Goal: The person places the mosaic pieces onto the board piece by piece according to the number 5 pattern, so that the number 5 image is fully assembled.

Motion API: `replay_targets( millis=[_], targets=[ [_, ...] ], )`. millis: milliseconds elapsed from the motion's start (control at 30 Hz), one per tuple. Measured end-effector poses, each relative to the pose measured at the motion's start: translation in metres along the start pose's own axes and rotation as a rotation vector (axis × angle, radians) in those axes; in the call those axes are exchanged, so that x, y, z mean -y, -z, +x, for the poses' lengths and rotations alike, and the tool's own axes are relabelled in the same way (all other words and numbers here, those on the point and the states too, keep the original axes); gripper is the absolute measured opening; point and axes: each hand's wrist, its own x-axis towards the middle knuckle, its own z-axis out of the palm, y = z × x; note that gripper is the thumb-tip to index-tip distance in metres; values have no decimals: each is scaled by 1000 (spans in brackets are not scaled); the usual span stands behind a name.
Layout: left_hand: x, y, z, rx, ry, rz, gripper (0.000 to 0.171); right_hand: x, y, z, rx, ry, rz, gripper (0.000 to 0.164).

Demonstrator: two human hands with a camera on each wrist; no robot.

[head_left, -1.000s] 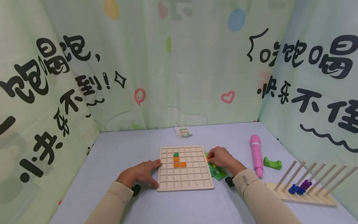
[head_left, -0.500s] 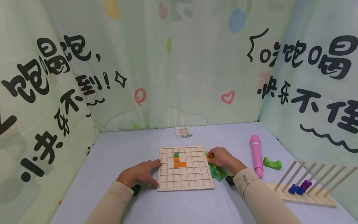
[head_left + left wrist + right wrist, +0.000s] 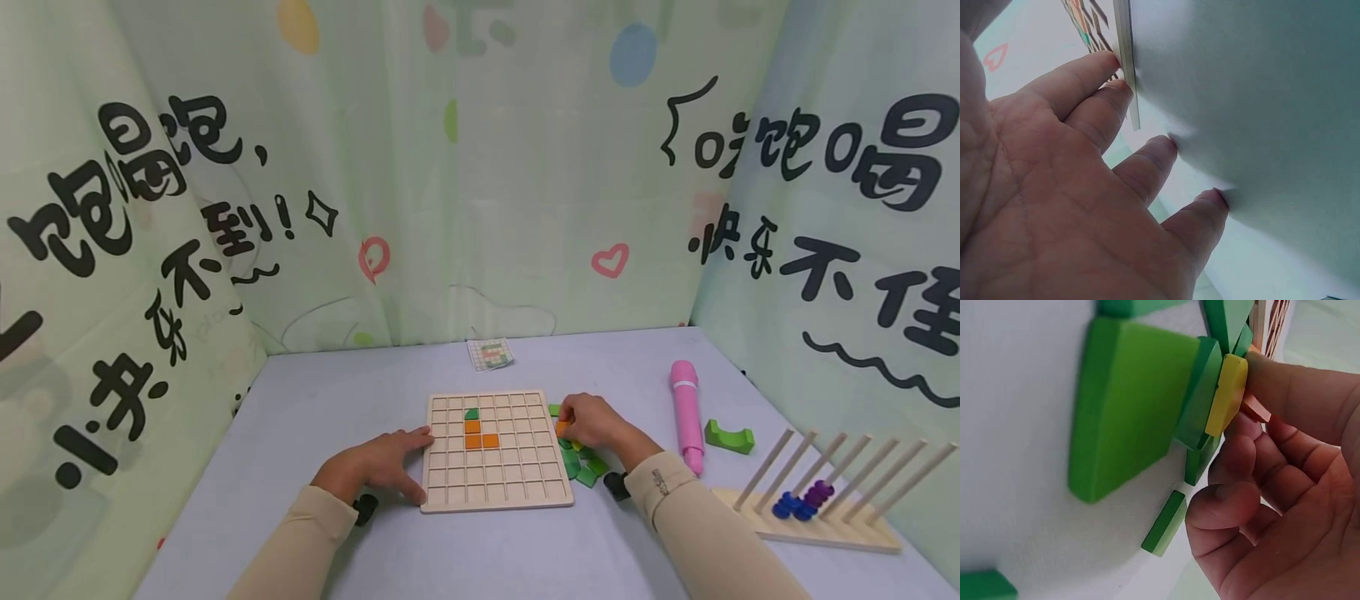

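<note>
A wooden grid board (image 3: 498,487) lies on the table with a green rounded tile (image 3: 472,413) and several orange square tiles (image 3: 491,441) set in its cells. At its left edge rests my left hand (image 3: 386,461), fingers spread; in the left wrist view some fingertips (image 3: 1110,60) touch the board's side and others the tabletop. My right hand (image 3: 592,419) is over the tile pile just right of the board. It pinches an orange tile (image 3: 1257,407) between thumb and curled fingers. A yellow tile (image 3: 1227,394) and several green tiles (image 3: 1135,406) lie close by.
A small patterned card (image 3: 491,354) lies behind the board. To the right are a pink microphone-shaped toy (image 3: 687,408), a green curved block (image 3: 730,437) and a wooden peg rack (image 3: 825,533) with blue and purple beads. Printed curtains (image 3: 510,167) enclose the table.
More of the orange tile shows at the right hand's fingertips, and it has shifted slightly right. The left hand and the board hold their place.
</note>
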Motion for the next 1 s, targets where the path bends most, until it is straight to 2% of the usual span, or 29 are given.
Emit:
replay_targets(
  millis=[133, 400, 733, 1000],
  targets=[
    [0, -1, -1, -1, -2, -4, 93, -2, 2, -1, 11, -18, 47, 12],
    [1, -2, 1, -4, 0, -3, 94, -4, 9, -1, -3, -89, 209, 11],
    [2, -1, 0, 2, -4, -11, 94, 14, 3, 4, 27, -35, 321, 9],
    [2, 0, 0, 3, -12, -7, 94, 30, -9, 7, 49, 29, 318, 5]
  ],
)
